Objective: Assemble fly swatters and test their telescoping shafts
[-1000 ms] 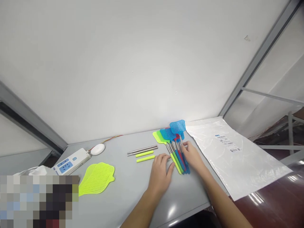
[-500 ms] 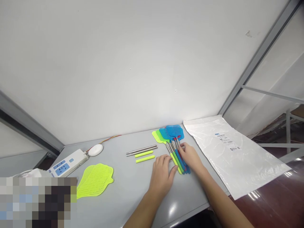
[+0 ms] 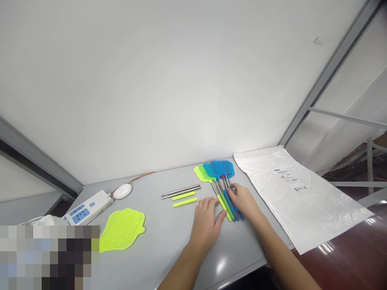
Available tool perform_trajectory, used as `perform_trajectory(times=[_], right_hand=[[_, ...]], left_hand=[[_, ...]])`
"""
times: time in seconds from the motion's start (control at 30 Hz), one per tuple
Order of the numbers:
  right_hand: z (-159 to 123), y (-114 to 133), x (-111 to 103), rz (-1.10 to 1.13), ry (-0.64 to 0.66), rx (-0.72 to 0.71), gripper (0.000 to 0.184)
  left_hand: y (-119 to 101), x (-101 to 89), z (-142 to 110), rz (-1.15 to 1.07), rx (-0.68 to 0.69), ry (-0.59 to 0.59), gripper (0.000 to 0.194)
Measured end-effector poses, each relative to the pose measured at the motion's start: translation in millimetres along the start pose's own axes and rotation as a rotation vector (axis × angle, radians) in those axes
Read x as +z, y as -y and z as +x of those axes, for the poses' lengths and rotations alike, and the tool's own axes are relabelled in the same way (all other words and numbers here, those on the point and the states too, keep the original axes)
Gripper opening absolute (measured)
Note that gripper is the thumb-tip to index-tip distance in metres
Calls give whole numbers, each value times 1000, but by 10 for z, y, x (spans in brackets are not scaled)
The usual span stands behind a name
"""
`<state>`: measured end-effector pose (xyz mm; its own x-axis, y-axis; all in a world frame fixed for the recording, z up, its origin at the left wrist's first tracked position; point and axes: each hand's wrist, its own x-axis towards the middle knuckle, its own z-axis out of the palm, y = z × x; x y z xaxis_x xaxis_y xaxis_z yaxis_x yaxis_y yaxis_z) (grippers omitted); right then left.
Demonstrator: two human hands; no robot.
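A bundle of fly swatters [image 3: 218,170] lies on the grey table [image 3: 163,249], with blue, green and red mesh heads fanned out and metal shafts ending in coloured grips. My right hand [image 3: 245,202] lies over the grips from the right, fingers curled onto the blue and red ones. My left hand [image 3: 207,220] rests flat on the table to the bundle's left, fingers spread, thumb touching the yellow-green grip [image 3: 224,208].
Two metal rods [image 3: 181,190] and two yellow-green sleeves [image 3: 184,199] lie left of the bundle. Loose yellow-green mesh heads [image 3: 122,227], a power strip [image 3: 87,207] and a white oval device [image 3: 122,191] are further left. A clear plastic bag [image 3: 298,197] covers the right side.
The blue swatter that my right hand held raised above the bundle has come down flat onto the other heads. Both hands stay at the grips.
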<state>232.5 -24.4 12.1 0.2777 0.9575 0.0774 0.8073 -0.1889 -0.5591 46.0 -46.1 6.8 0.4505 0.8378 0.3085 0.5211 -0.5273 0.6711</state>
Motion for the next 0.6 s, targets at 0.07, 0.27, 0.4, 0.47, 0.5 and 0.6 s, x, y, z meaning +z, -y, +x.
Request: perform_trajectory(times=[0.07, 0.27, 0.4, 0.47, 0.5, 0.6], right_hand=[[-1, -10, -15, -2, 2, -7, 37], [-27, -26, -46, -1, -2, -31, 41], [-60, -39, -32, 18, -8, -33, 43], [-76, -53, -24, 33, -11, -32, 43], [-85, -62, -23, 42, -14, -31, 43], [-117, -97, -31, 65, -33, -22, 43]], left_hand=[[1, 0, 1, -4, -2, -9, 22], [-1, -12, -1, -36, -12, -10, 23], [-4, -19, 0, -54, -17, -9, 24], [-4, -18, 0, -64, -19, -15, 24], [-2, -17, 0, -69, -20, -19, 24], [6, -18, -5, -77, -20, -36, 22]])
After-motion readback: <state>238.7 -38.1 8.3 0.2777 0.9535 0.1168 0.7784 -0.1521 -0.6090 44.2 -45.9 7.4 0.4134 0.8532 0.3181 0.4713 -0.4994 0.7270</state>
